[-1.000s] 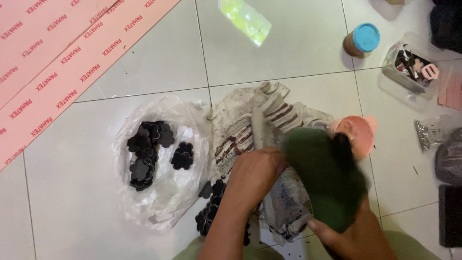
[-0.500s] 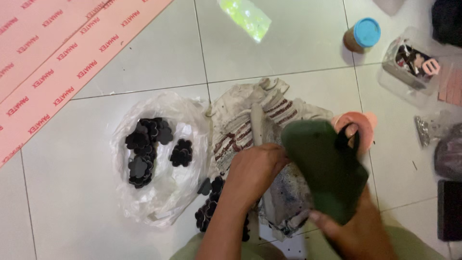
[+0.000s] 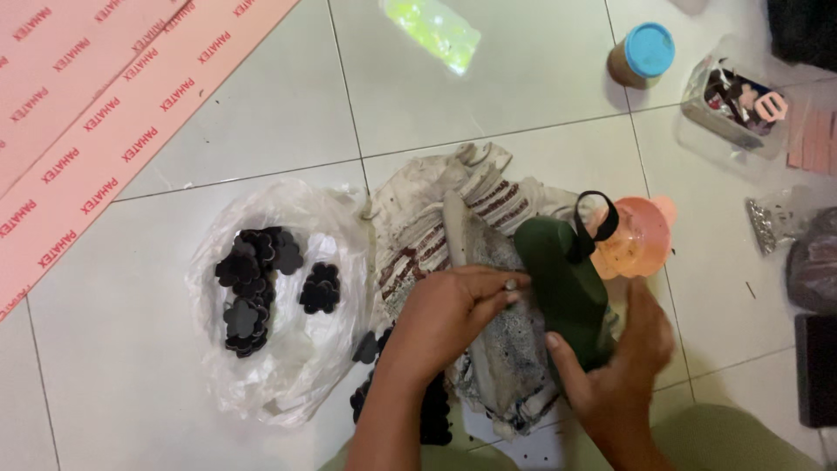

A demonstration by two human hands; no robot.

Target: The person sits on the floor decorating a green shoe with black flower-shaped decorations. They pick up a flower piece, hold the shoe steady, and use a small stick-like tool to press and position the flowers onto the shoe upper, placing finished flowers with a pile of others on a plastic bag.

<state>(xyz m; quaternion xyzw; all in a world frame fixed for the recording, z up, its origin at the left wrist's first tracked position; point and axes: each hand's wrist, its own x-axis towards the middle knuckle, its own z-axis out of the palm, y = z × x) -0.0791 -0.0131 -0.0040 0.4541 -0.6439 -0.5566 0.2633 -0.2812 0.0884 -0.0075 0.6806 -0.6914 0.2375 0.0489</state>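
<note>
My right hand (image 3: 619, 366) grips a dark green shoe sole (image 3: 562, 283) that stands tilted on edge over a dirty striped cloth (image 3: 453, 209). A black strap loop (image 3: 593, 225) rises from the sole's upper end. My left hand (image 3: 449, 314) lies flat with its fingertips pressed against the sole's left side and a greyish stained rag (image 3: 506, 349) beneath. Black flower-shaped cutouts (image 3: 253, 288) lie on a clear plastic bag (image 3: 288, 366) to the left; a few more sit under my left forearm.
An orange round container (image 3: 641, 240) stands just behind the sole. Further back are a brown jar with a blue lid (image 3: 643, 54), a clear box of small parts (image 3: 732, 100) and a yellow-green packet (image 3: 432, 30). Pink foam sheets (image 3: 96, 113) cover the upper-left floor.
The sole has tilted more upright, showing its black strap and more of the orange container. My left hand slid right along the sole's side; my right hand keeps its grip.
</note>
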